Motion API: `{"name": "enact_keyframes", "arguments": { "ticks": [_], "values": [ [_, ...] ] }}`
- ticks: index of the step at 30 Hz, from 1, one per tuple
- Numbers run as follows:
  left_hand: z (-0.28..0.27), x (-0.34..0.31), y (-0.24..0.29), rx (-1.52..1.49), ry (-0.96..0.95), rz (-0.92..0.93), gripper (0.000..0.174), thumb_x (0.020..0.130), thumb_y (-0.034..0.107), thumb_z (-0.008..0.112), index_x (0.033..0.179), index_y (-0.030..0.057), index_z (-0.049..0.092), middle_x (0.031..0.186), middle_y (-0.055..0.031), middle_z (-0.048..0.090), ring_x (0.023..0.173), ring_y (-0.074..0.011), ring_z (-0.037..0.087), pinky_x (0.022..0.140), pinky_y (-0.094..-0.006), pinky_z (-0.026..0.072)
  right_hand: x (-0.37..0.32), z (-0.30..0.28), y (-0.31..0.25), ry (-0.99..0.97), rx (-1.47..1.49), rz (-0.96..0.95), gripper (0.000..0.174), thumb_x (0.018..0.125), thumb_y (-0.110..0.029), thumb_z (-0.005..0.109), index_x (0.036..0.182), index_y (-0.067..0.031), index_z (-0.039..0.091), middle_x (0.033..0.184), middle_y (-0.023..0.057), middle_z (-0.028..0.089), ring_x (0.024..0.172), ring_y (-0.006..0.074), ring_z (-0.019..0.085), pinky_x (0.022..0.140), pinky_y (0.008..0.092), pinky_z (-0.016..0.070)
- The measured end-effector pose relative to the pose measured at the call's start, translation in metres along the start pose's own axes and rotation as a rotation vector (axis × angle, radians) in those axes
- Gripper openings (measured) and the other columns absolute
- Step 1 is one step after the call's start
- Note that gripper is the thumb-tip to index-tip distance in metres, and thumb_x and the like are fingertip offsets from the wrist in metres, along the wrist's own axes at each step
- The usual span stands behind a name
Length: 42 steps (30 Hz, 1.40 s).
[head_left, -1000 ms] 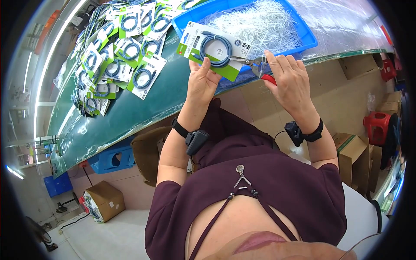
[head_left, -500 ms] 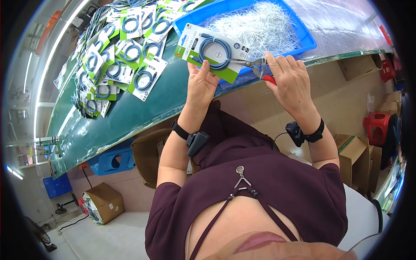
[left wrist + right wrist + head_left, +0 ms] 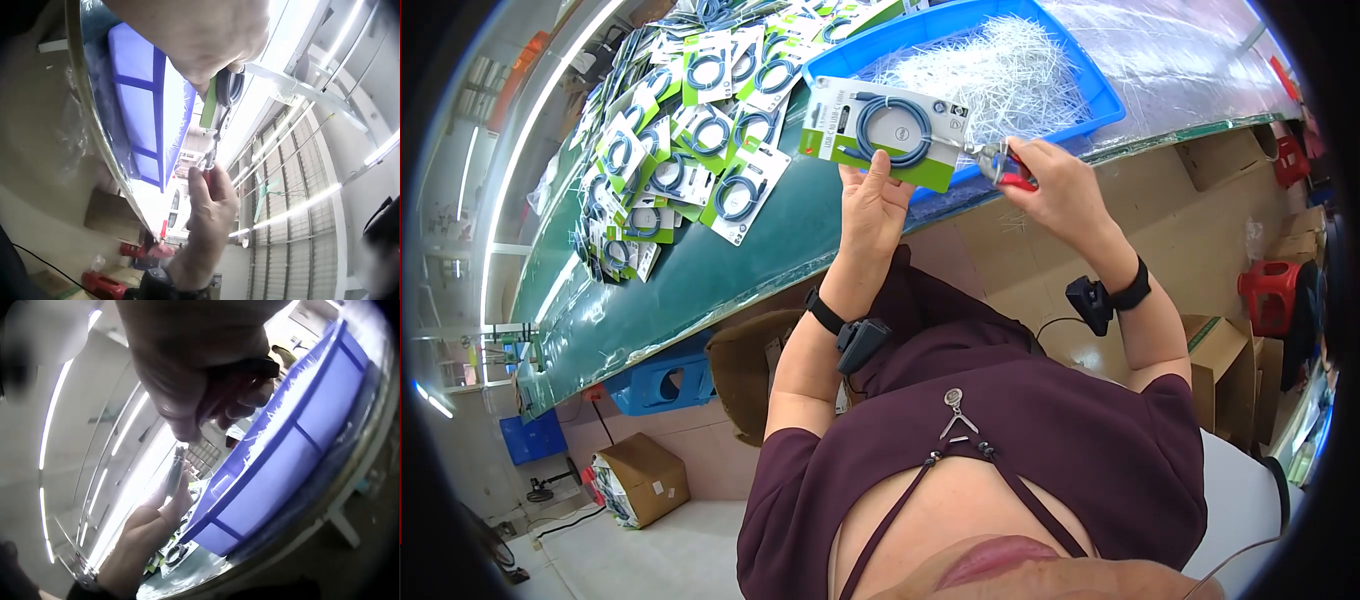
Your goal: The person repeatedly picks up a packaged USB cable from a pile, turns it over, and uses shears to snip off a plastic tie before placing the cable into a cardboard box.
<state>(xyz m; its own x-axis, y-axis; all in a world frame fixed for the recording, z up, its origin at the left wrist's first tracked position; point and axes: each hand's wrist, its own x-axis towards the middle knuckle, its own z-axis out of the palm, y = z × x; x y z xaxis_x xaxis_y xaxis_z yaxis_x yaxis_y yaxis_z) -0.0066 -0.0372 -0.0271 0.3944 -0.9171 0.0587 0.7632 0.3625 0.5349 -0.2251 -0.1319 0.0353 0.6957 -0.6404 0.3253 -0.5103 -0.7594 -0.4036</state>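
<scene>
While the left hand (image 3: 870, 215) pinches a cable card (image 3: 887, 133) by its lower edge, thumb in front, palm turned upward, the right hand (image 3: 1060, 190) grips red-handled cutters (image 3: 998, 165), its forearm angled inward and their tips at the card's right side. Both hands are raised in front of the blue tray (image 3: 1112, 105) of white strips (image 3: 1020, 80); left of the tray, carded cables (image 3: 737, 197) lie heaped on the green tabletop (image 3: 690, 275).

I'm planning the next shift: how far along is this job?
Clippings in the tray suggest much trimming is done. The left hand holds one card, the right hand cutters beside it. That card may be unfinished; whether the piled cards are trimmed, I can't tell.
</scene>
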Motion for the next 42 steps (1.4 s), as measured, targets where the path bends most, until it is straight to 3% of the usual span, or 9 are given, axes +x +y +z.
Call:
{"name": "enact_keyframes", "arguments": {
  "ticks": [5,9,14,21,30,33,37,40,42],
  "values": [
    [0.01,-0.002,0.0,0.017,0.041,0.007,0.048,0.098,0.004,0.049,0.136,0.0189,0.026,0.133,-0.0093,0.046,0.12,-0.0273,0.053,0.096,-0.0527,0.0499,0.004,0.007,-0.003,-0.098,0.897,0.38,0.039,0.087,-0.006,0.064,0.123,0.0007,0.054,0.097,0.0021,0.06,0.084,0.0088,0.056,0.073,0.023,0.0435],
    [0.021,-0.006,-0.007,0.161,-0.056,0.092,0.048,0.097,0.003,0.05,0.136,0.0182,0.025,0.131,-0.0085,0.047,0.117,-0.0259,0.055,0.096,-0.0484,0.0503,0.011,0.037,-0.022,-0.017,1.135,0.326,0.037,0.089,-0.006,0.063,0.123,0.002,0.051,0.101,0.0014,0.061,0.089,0.0065,0.056,0.078,0.0227,0.0458],
    [0.016,-0.014,-0.027,0.38,0.019,0.334,0.049,0.094,-0.001,0.055,0.135,0.0133,0.03,0.128,-0.006,0.05,0.109,-0.0186,0.057,0.092,-0.036,0.0499,0.017,0.064,-0.035,0.152,0.874,0.345,0.039,0.089,-0.006,0.064,0.124,0.0029,0.047,0.103,0.0034,0.061,0.089,0.0066,0.056,0.078,0.0216,0.0457],
    [0.014,-0.027,-0.031,0.692,-0.107,0.616,0.04,0.089,-0.005,0.061,0.125,0.0047,0.047,0.119,-0.0038,0.055,0.102,-0.012,0.056,0.086,-0.0274,0.0477,0.017,0.057,-0.052,0.231,1.452,0.584,0.041,0.088,-0.008,0.066,0.123,0.0011,0.046,0.101,0.0057,0.061,0.088,0.0089,0.058,0.076,0.0227,0.0468],
    [0.011,-0.032,-0.028,0.736,-0.061,0.631,0.033,0.089,-0.003,0.063,0.12,0.0027,0.052,0.116,-0.0037,0.057,0.101,-0.0117,0.055,0.086,-0.0269,0.0476,0.031,0.072,-0.05,0.215,1.384,0.524,0.035,0.088,-0.008,0.065,0.118,0.0006,0.048,0.096,0.0047,0.061,0.082,0.0094,0.059,0.07,0.023,0.0472],
    [0.009,-0.031,-0.021,0.776,-0.058,0.704,0.035,0.09,-0.002,0.062,0.122,0.0033,0.05,0.116,-0.0034,0.057,0.101,-0.0111,0.055,0.085,-0.0263,0.0475,0.044,0.079,-0.049,0.291,0.893,0.438,0.036,0.084,-0.007,0.068,0.113,-0.0004,0.048,0.092,0.0075,0.062,0.08,0.0151,0.062,0.067,0.0273,0.0483],
    [0.004,-0.027,0.016,0.567,0.15,0.514,0.038,0.092,-0.003,0.058,0.127,0.0051,0.046,0.114,-0.0032,0.057,0.098,-0.0111,0.057,0.081,-0.0261,0.0485,0.062,0.078,-0.047,0.415,0.379,0.149,0.039,0.079,-0.009,0.07,0.11,-0.0013,0.048,0.086,0.0127,0.063,0.076,0.0242,0.063,0.065,0.0346,0.049],
    [0.014,-0.036,0.061,0.132,0.308,0.531,0.038,0.094,-0.001,0.054,0.129,0.0078,0.043,0.116,-0.0037,0.057,0.095,-0.0127,0.059,0.071,-0.025,0.0488,0.083,0.081,-0.014,0.471,0.207,0.044,0.043,0.077,-0.014,0.073,0.111,-0.0026,0.049,0.081,0.017,0.061,0.074,0.0315,0.063,0.066,0.04,0.049],
    [-0.01,-0.053,0.093,0.103,0.339,0.542,0.037,0.095,-0.001,0.053,0.13,0.0085,0.043,0.117,-0.0042,0.056,0.095,-0.0138,0.059,0.07,-0.0259,0.0495,0.096,0.083,0.014,0.299,0.042,0.073,0.039,0.078,-0.019,0.073,0.106,-0.0025,0.051,0.08,0.0178,0.061,0.07,0.0324,0.063,0.065,0.0412,0.0491]
  ]
}}
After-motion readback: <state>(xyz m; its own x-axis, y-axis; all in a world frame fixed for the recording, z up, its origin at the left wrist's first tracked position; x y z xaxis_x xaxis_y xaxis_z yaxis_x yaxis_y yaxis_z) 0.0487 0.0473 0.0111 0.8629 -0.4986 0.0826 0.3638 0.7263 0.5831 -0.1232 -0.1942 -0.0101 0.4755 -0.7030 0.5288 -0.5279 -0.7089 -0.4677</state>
